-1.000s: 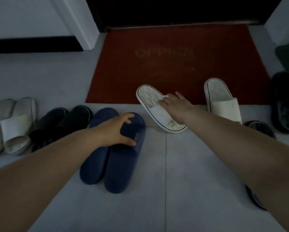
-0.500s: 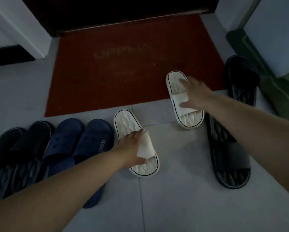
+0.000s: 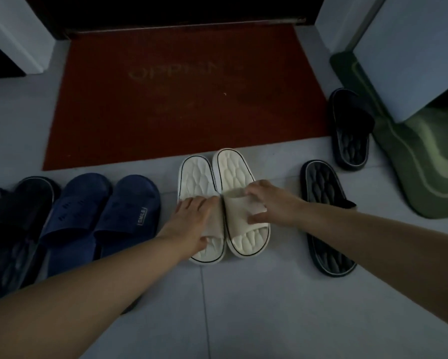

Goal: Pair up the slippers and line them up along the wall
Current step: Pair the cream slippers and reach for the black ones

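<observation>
Two hands hold a white pair [image 3: 199, 177] side by side on dim floor tiles [image 3: 243, 307].
From left: dark slippers [image 3: 15, 224], cut off by the edge; blue pair [image 3: 101, 216]; left hand [image 3: 191, 218] and right hand [image 3: 272, 203], each curled over a white strap, thumbs at its near edge; near black slipper [image 3: 321, 182], strap partly behind the forearm; far black slipper [image 3: 350, 130].

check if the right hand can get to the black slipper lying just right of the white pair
Probably yes. The right hand grips the strap of the right white slipper, and the black slipper lies just beside it on bare floor with nothing between; it must let go first.
</observation>
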{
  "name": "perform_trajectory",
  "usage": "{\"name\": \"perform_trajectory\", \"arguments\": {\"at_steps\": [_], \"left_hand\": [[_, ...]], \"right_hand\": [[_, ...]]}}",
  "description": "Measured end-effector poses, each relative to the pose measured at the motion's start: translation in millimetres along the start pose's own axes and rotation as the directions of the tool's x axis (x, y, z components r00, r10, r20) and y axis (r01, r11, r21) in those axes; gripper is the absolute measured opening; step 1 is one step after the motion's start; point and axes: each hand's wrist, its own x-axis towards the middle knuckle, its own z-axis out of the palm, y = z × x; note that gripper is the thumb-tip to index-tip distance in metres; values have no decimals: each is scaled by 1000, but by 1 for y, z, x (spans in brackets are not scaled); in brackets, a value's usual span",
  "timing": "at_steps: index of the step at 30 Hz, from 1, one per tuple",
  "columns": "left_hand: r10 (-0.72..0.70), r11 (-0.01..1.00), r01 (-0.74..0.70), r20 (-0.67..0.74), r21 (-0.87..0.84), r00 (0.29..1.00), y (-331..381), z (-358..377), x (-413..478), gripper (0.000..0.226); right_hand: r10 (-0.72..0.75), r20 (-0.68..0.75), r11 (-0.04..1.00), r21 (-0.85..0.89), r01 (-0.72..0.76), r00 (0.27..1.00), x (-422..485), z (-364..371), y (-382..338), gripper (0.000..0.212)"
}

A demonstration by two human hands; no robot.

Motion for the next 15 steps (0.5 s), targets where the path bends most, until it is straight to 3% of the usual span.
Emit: {"name": "perform_trajectory", "arguments": {"at_steps": [3, 7, 12, 15], "left_hand": [[1, 1000, -1, 20, 19, 1000, 0, -1, 2, 91], [2, 996, -7, 54, 93, 999, 2, -5, 9, 100], [33, 999, -33, -1, -27, 999, 22, -29, 33, 108], [95, 980, -105, -66, -171, 993, 45, -36, 47, 100]], "right_hand": [[-5, 18, 1000, 27, 5, 1000, -4, -3, -2, 63], [55, 84, 998, 40, -58, 995, -18, -34, 19, 88], [347, 241, 890, -389, -237, 906, -70, -85, 77, 104], [356, 215, 823, -533, -196, 909, -92, -60, 99, 99]]}}
